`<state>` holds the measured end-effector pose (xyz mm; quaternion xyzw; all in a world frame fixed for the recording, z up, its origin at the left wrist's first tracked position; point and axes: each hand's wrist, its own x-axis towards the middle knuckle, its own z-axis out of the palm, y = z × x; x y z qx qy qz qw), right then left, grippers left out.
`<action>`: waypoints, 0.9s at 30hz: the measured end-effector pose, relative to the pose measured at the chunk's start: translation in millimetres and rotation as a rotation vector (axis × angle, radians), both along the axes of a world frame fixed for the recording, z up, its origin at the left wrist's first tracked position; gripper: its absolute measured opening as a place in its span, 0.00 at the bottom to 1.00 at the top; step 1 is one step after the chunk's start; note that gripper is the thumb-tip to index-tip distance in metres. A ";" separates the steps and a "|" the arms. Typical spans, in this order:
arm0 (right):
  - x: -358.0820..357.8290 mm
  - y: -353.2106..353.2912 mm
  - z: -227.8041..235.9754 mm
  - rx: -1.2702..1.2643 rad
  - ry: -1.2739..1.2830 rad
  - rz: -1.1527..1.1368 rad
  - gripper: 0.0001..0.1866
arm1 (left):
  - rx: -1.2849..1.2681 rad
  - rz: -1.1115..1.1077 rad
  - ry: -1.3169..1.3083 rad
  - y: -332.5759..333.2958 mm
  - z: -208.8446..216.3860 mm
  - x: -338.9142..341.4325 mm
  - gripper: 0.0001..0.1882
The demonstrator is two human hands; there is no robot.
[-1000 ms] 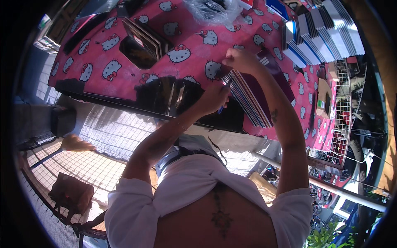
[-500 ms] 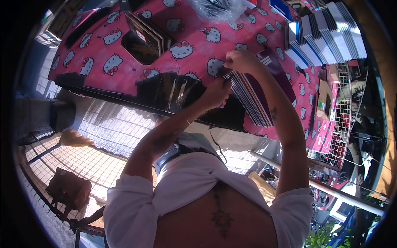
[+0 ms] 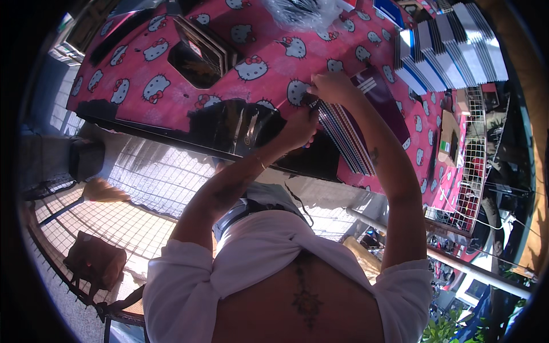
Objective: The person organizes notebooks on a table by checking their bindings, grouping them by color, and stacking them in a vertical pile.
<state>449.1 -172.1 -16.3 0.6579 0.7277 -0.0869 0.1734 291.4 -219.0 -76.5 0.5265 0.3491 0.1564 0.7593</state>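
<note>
A stack of spiral-bound notebooks (image 3: pixel 350 143) lies near the table's front edge, its coil bindings side by side in several colours. The top one has a dark maroon cover (image 3: pixel 389 106). My left hand (image 3: pixel 298 128) is closed at the far end of the coils, with a small blue and red bit showing under its fingers. Just beyond it, my right hand (image 3: pixel 333 87) reaches over the cover, fingers pinched together at the same corner. A small dark thing shows between the two hands. What either hand grips is too small and shaded to make out.
The pink cat-print tablecloth (image 3: pixel 251 68) is torn at a dark patch (image 3: pixel 240 126) along the front edge. Dark wooden plaques (image 3: pixel 200 57) stand at the left, crumpled clear plastic (image 3: pixel 300 14) at the back. Stacked white-paged notebooks (image 3: pixel 452 51) and an open cardboard box (image 3: pixel 449 137) are at the right.
My right hand and forearm have shifted slightly, the wrist a little to the left. My left hand stays almost in place, and the notebooks have not visibly moved.
</note>
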 end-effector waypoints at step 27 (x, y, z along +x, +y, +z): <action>6.4 8.2 -11.1 -0.069 0.083 -0.066 0.20 | -0.052 -0.124 0.026 -1.9 -13.1 -11.6 0.18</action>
